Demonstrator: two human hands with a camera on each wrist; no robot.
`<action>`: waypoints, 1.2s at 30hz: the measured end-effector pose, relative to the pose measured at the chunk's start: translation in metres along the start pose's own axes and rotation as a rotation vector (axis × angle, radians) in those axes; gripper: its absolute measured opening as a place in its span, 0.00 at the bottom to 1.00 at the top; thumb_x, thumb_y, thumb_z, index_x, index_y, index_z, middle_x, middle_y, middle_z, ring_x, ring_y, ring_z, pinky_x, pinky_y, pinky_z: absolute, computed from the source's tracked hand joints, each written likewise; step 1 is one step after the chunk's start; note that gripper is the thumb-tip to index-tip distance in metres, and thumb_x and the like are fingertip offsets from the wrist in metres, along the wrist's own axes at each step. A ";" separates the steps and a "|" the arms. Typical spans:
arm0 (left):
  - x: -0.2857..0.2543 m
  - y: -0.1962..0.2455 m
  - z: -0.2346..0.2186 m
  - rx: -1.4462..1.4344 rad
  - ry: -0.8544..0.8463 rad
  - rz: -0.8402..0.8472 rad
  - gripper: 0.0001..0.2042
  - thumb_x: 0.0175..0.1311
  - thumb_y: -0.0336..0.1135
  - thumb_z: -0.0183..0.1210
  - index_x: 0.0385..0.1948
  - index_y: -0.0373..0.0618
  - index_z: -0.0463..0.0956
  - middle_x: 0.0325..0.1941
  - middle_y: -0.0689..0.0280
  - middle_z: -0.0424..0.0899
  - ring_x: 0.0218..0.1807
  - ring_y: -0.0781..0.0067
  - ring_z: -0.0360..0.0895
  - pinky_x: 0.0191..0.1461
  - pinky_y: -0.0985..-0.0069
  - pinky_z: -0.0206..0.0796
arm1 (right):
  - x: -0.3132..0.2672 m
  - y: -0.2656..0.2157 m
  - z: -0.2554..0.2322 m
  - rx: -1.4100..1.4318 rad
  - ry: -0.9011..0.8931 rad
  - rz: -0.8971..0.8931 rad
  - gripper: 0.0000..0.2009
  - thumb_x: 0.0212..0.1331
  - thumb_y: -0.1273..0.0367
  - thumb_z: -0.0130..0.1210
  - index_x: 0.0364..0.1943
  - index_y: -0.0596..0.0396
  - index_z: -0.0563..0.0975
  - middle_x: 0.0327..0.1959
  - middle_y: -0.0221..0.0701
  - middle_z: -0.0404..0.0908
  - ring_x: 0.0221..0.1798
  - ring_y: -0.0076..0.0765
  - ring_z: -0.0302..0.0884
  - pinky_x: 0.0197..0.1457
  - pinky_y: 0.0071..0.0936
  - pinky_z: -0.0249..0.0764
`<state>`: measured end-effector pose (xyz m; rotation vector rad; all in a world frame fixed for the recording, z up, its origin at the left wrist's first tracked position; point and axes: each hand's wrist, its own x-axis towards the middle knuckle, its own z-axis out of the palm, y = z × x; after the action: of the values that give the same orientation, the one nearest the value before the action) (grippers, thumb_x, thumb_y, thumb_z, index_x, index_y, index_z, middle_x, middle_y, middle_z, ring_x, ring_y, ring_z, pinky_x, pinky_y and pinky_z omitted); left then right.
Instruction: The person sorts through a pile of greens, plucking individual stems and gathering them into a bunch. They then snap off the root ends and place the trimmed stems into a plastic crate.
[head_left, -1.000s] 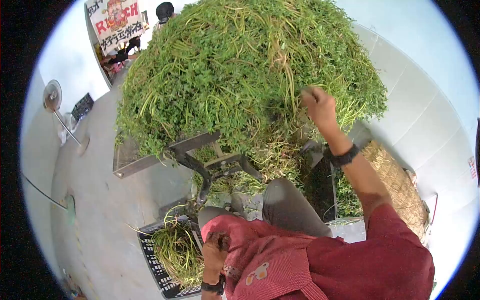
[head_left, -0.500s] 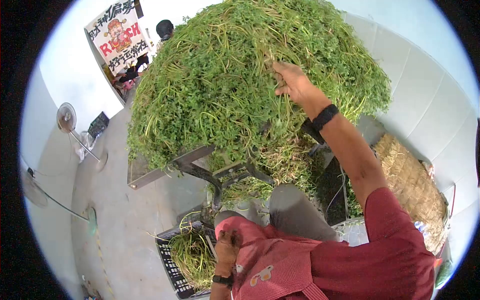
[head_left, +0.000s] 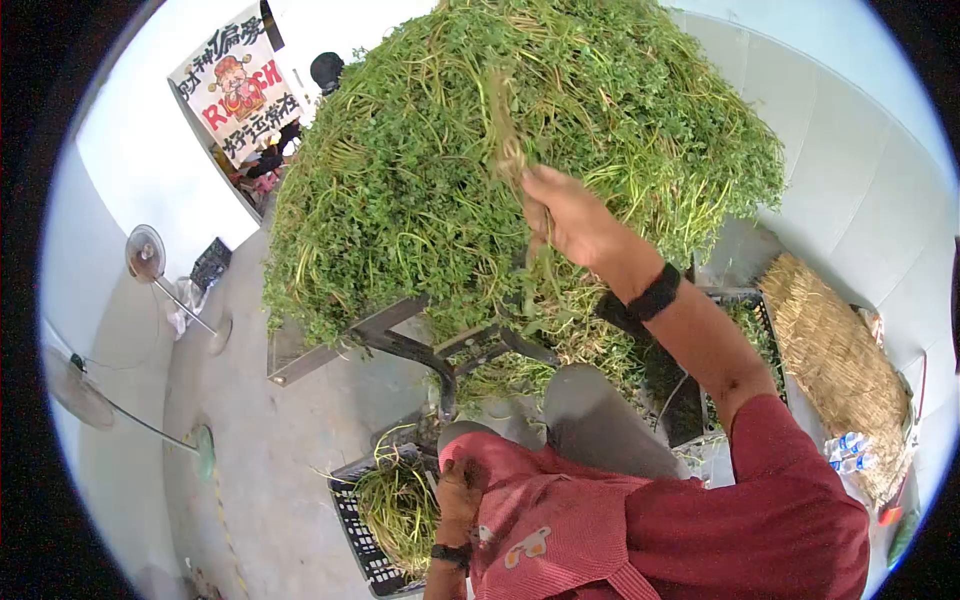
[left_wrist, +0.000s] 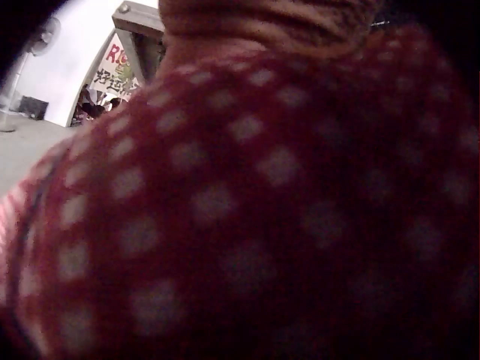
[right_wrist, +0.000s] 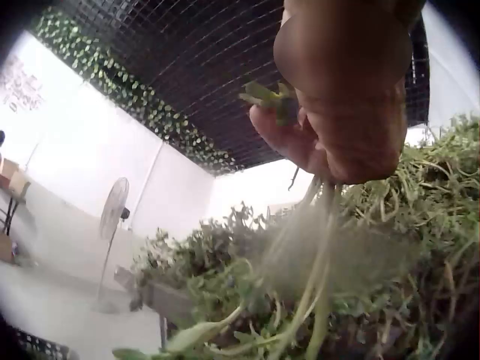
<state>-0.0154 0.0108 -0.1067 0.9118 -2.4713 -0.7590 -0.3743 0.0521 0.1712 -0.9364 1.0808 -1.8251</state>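
A big heap of leafy green stems [head_left: 400,190] covers the table in front of me. My right hand [head_left: 572,215] pinches a small bunch of stems [head_left: 508,140] over the heap's near side. In the right wrist view, long pale stems [right_wrist: 321,277] hang from between the thumb and fingers, with a few leaves poking out by the fingertips. My left hand [head_left: 458,497] rests on the red checked apron [head_left: 555,520] over my lap. The left wrist view has mostly apron cloth, with part of that hand along the top.
A black crate [head_left: 350,510] of stems stands at lower left, beside my leg. Table legs [head_left: 445,370] rise before my knees, with loose stems on the floor. Woven matting [head_left: 835,370] lies right; standing fans [head_left: 147,255] are left. Another person [head_left: 326,72] is behind the heap.
My right hand has moved left from the heap's right side and now holds up a bunch of stems. The head view has shifted somewhat. My left hand stays on the apron.
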 end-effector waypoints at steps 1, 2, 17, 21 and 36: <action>-0.001 -0.007 0.004 0.013 0.015 0.056 0.14 0.49 0.35 0.58 0.38 0.46 0.73 0.33 0.53 0.77 0.34 0.49 0.74 0.36 0.62 0.68 | -0.001 0.003 -0.001 0.003 -0.007 -0.006 0.11 0.65 0.61 0.43 0.47 0.47 0.69 0.18 0.15 0.58 0.19 0.18 0.56 0.24 0.22 0.62; -0.003 -0.015 0.008 0.026 0.024 0.111 0.13 0.49 0.35 0.58 0.38 0.47 0.73 0.33 0.53 0.77 0.34 0.49 0.74 0.36 0.62 0.69 | -0.003 0.007 -0.003 -0.099 0.090 -0.037 0.13 0.63 0.60 0.46 0.48 0.48 0.69 0.19 0.17 0.59 0.19 0.18 0.56 0.24 0.22 0.61; 0.030 0.018 -0.007 -0.165 -0.022 0.093 0.09 0.54 0.32 0.55 0.35 0.41 0.74 0.29 0.51 0.77 0.31 0.50 0.75 0.34 0.64 0.67 | -0.061 0.023 -0.066 0.197 0.173 0.050 0.12 0.63 0.55 0.45 0.41 0.45 0.68 0.16 0.20 0.61 0.17 0.19 0.61 0.16 0.21 0.68; 0.065 0.057 -0.015 -0.103 -0.030 0.044 0.08 0.56 0.32 0.54 0.35 0.41 0.74 0.28 0.52 0.76 0.28 0.53 0.73 0.32 0.65 0.65 | -0.063 0.024 -0.070 0.098 0.241 0.114 0.16 0.65 0.53 0.38 0.45 0.48 0.64 0.21 0.23 0.66 0.20 0.21 0.65 0.16 0.21 0.66; 0.156 0.211 -0.021 -0.068 0.171 0.540 0.20 0.51 0.22 0.50 0.50 0.40 0.66 0.48 0.53 0.72 0.51 0.49 0.65 0.58 0.59 0.53 | -0.098 0.047 -0.048 -0.121 -0.289 0.281 0.20 0.64 0.54 0.42 0.49 0.55 0.70 0.31 0.29 0.76 0.32 0.24 0.75 0.20 0.18 0.70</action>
<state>-0.2136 0.0323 0.0652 0.2435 -2.3555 -0.5431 -0.3640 0.1402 0.0917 -1.0264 1.0867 -1.3629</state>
